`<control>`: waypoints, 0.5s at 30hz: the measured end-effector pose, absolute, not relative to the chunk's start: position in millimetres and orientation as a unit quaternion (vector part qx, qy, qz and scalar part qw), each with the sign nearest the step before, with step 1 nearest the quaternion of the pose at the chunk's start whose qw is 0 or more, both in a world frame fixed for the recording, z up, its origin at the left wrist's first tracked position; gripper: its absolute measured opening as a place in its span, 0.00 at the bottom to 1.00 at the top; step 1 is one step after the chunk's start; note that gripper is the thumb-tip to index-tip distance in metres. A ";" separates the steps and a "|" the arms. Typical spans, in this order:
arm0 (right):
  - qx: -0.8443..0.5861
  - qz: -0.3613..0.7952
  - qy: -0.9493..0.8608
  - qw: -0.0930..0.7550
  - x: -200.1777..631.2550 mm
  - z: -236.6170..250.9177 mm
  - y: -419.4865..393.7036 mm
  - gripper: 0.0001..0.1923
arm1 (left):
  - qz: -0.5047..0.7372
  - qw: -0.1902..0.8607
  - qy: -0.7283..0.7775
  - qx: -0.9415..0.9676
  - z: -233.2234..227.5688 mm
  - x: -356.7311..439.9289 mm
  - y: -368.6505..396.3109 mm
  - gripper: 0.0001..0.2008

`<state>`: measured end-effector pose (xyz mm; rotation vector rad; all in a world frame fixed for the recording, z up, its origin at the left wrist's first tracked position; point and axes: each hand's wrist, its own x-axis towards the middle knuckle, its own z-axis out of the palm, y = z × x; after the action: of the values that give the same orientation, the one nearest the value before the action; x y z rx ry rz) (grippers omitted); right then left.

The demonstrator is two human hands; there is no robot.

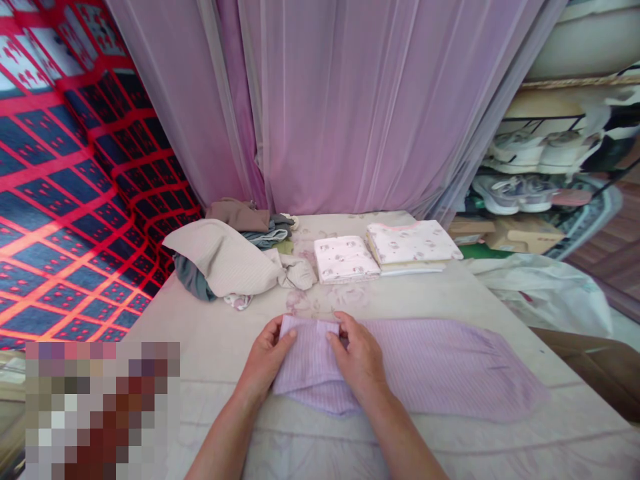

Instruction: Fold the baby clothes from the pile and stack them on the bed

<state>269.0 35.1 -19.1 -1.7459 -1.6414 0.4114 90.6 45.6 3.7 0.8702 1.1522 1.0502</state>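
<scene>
A lilac ribbed garment (440, 367), which looks like trousers, lies stretched sideways across the near part of the table. Its left end is doubled over into a short flap, and the long part reaches to the right, with gathers near the far end. My left hand (267, 350) pinches the upper left corner of the flap between thumb and fingers. The flap's upper right edge is gripped by my right hand (357, 350), thumb on top and fingers partly hidden under the cloth. Both hands rest low, close to the tabletop.
A loose heap of clothes (235, 257) sits at the back left of the table (200, 360). Behind my hands lie a folded white printed cloth (346, 259) and a folded stack (413, 243). Purple curtains (340, 107) hang behind; a shoe rack (530, 147) stands right.
</scene>
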 end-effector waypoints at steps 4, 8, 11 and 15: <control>-0.667 0.154 -0.639 0.351 269.2 -20.6 34.9 0.20 | 0.458 0.621 0.508 0.382 4.6 90.4 44.2 0.20; -0.645 0.135 -0.661 0.359 272.3 -13.2 38.7 0.26 | 0.466 0.663 0.452 0.373 3.3 88.2 41.8 0.18; -0.622 0.159 -0.698 0.317 277.9 -0.4 45.1 0.32 | 0.469 0.690 0.412 0.366 1.4 85.0 40.7 0.18; -0.595 0.259 -0.715 0.260 287.1 15.0 52.8 0.25 | 0.470 0.701 0.396 0.362 -0.6 81.1 40.1 0.18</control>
<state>287.1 52.8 15.0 -1.6111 -1.9361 0.7024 81.1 40.1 -0.6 0.8070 0.8815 1.0471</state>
